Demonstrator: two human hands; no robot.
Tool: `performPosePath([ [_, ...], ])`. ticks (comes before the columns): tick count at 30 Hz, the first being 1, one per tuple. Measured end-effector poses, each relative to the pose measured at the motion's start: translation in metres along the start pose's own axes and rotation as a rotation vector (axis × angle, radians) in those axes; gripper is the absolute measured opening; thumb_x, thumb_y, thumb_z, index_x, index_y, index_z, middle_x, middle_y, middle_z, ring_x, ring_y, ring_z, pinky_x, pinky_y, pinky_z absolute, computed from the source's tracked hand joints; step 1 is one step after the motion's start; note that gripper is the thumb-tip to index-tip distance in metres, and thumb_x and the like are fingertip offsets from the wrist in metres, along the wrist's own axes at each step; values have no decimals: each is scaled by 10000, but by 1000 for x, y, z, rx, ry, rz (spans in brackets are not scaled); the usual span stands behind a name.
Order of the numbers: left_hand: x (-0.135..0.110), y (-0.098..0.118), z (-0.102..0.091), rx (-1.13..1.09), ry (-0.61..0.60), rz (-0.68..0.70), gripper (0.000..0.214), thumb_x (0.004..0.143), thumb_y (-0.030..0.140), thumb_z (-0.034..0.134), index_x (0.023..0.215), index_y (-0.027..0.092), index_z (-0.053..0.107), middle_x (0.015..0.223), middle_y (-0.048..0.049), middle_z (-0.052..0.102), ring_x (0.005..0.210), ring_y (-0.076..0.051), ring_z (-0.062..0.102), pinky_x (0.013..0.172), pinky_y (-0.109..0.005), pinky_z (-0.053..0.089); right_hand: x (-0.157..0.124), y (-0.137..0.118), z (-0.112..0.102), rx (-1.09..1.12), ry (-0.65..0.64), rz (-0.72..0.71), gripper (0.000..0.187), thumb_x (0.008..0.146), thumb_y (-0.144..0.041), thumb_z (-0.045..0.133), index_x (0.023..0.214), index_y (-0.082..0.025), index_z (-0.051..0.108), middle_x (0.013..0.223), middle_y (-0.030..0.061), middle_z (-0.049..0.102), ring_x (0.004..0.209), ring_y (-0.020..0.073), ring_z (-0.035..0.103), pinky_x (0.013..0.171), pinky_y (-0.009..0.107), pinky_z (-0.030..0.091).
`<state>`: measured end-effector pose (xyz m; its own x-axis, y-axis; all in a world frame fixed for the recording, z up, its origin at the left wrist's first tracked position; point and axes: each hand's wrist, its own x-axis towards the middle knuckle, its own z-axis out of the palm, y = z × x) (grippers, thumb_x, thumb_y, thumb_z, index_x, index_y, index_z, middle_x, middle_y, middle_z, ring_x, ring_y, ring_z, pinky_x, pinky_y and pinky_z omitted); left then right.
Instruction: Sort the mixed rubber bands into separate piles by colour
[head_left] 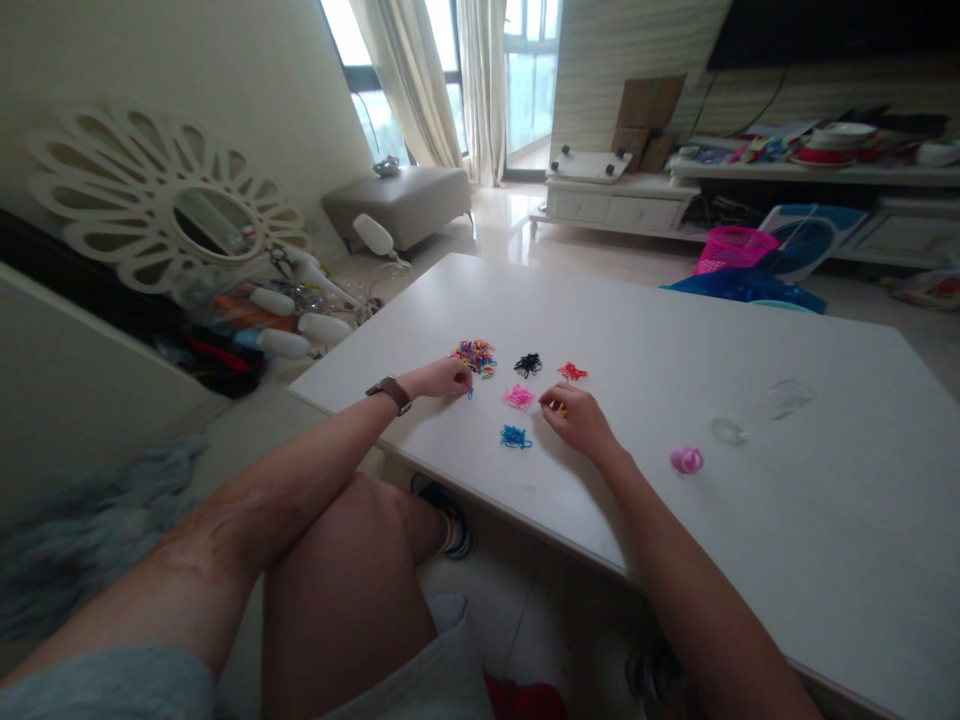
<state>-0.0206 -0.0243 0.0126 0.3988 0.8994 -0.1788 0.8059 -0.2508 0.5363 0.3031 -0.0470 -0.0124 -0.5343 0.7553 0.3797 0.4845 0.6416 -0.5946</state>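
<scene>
On a white table (pixel 750 330) lie small heaps of tiny rubber bands: a mixed-colour heap (pixel 477 355), a black one (pixel 527 364), a red one (pixel 572 372), a pink one (pixel 518 397) and a blue one (pixel 514 437). My left hand (pixel 442 379), a watch on its wrist, pinches at the edge of the mixed heap, where a blue band shows at its fingertips. My right hand (pixel 577 420) rests curled beside the pink heap, with a bit of yellow at its fingertips.
A pink roll (pixel 686 460) and a clear lid and container (pixel 757 412) lie on the table to the right. Left of the table the floor holds clutter and a flower-shaped mirror (pixel 169 205). A pink basket (pixel 733 247) stands beyond the far edge.
</scene>
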Motion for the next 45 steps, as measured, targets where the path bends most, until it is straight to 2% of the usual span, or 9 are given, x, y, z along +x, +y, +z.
performPosePath([
  [7,-1,3,-3,-22,94,65,118,767,264,635,773,159,691,784,-45,713,721,-160,607,672,-248,448,0,-1,-1,-5,-9,-2,106,836,-131,586,821,-200,665,834,28,649,709,155,583,706,283,445],
  [13,2,3,4,-45,48,89,134,735,196,684,841,141,745,780,-43,721,715,-150,622,694,-246,458,0,0,-1,-12,-29,-1,108,835,-128,586,815,-201,664,831,28,644,717,156,586,703,275,441],
  [18,4,5,6,-8,-8,67,108,758,158,630,770,139,736,714,-37,701,664,-144,600,659,-240,441,0,-2,-1,-9,-18,-3,115,837,-119,580,819,-196,663,832,27,642,719,155,587,702,272,440],
  [26,7,19,6,-85,-8,76,80,784,210,681,776,150,733,758,-45,727,709,-154,635,668,-235,456,0,-2,-1,-4,-21,-10,118,838,-120,579,815,-201,662,832,26,645,714,153,589,696,269,445],
  [31,12,26,8,-91,-21,142,81,779,212,699,777,145,745,748,-52,728,696,-159,632,661,-245,449,-1,-1,-1,-10,-26,-11,114,840,-127,584,819,-205,664,833,25,649,712,152,591,695,268,446],
  [34,14,24,6,-38,-3,122,74,752,197,705,764,147,759,733,-54,727,676,-156,622,652,-248,441,-1,-1,-1,-16,-29,-9,118,839,-123,581,819,-205,664,835,26,652,713,152,592,697,270,446],
  [38,12,17,4,-29,-69,59,83,705,171,698,745,153,768,691,-44,715,649,-155,618,631,-245,433,-1,-2,-1,-20,-28,-3,120,844,-121,576,817,-203,660,841,25,655,718,152,595,701,270,443],
  [45,8,13,13,-47,-32,98,70,683,148,643,719,150,703,668,-25,667,616,-139,566,581,-230,402,0,-2,0,-12,-41,0,119,838,-118,584,817,-204,662,839,25,656,700,148,587,692,267,441],
])
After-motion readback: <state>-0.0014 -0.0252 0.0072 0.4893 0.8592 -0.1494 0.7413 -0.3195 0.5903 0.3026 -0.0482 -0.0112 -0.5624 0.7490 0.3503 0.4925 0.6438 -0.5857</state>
